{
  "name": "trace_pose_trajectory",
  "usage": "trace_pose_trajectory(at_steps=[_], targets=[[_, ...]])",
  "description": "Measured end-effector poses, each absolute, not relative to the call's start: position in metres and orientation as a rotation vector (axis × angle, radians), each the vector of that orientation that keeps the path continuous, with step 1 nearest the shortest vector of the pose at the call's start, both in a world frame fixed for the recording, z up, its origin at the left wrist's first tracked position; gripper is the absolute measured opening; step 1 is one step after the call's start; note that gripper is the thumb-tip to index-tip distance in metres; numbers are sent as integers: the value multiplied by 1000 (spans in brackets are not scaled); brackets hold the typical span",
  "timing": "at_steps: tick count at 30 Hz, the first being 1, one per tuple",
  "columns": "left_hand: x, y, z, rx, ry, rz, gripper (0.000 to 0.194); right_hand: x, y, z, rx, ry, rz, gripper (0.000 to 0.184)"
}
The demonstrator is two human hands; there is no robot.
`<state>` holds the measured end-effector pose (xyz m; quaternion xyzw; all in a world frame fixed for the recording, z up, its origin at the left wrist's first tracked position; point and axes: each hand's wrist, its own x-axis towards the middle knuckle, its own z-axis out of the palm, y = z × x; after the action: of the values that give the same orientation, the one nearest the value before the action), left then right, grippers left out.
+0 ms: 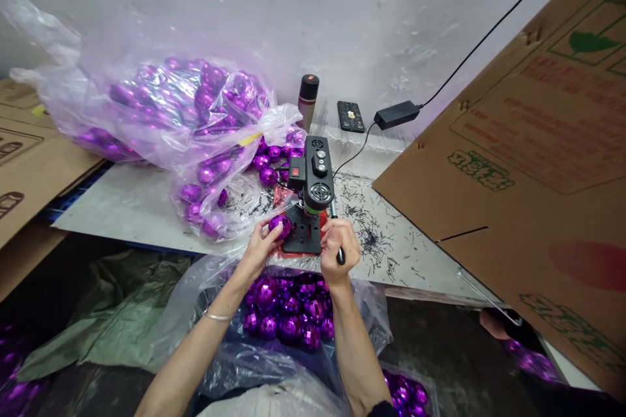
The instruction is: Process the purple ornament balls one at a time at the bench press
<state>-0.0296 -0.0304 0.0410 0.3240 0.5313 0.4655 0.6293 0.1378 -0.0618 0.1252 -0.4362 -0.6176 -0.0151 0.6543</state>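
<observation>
My left hand (261, 244) holds a shiny purple faceted ball (280, 227) between thumb and fingers, at the left edge of a small black press-like machine (319, 176). The machine has a flat slotted base plate (304, 234) and round vents on top. My right hand (339, 246) is wrapped round the black-ended lever (341, 255) on the machine's right side. Below my hands, a clear plastic bag (195, 293) lies open with several more purple balls (291, 305) in it.
A large clear bag (161, 101) of purple balls sits at the left. Behind the machine stand a dark bottle (308, 101), a phone (351, 116) and a power adapter (397, 115). Black scraps (372, 234) litter the worktop. Cardboard boxes (513, 176) flank both sides.
</observation>
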Motion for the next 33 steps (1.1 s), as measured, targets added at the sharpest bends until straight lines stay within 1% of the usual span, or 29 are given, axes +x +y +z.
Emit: trace_pose_trajectory(at_steps=[5, 10, 14, 18, 25, 33], targets=[[-12, -8, 40, 954, 1199, 1113, 62, 139, -62, 130, -949, -1424, -17, 32], [-3, -14, 38, 1428, 1388, 1075, 56, 139, -63, 131, -962, -1436, -33, 32], [-2, -18, 43, 1685, 1485, 1004, 56, 140, -64, 128, -977, -1432, -22, 32], [2, -16, 44, 1732, 1468, 1025, 55, 140, -64, 129, -968, -1431, -7, 30], [-3, -20, 30, 1646, 1355, 1083, 59, 139, -64, 131, -983, -1419, -20, 33], [8, -14, 33, 1877, 1358, 1089, 52, 141, -65, 131, -1013, -1434, -18, 34]])
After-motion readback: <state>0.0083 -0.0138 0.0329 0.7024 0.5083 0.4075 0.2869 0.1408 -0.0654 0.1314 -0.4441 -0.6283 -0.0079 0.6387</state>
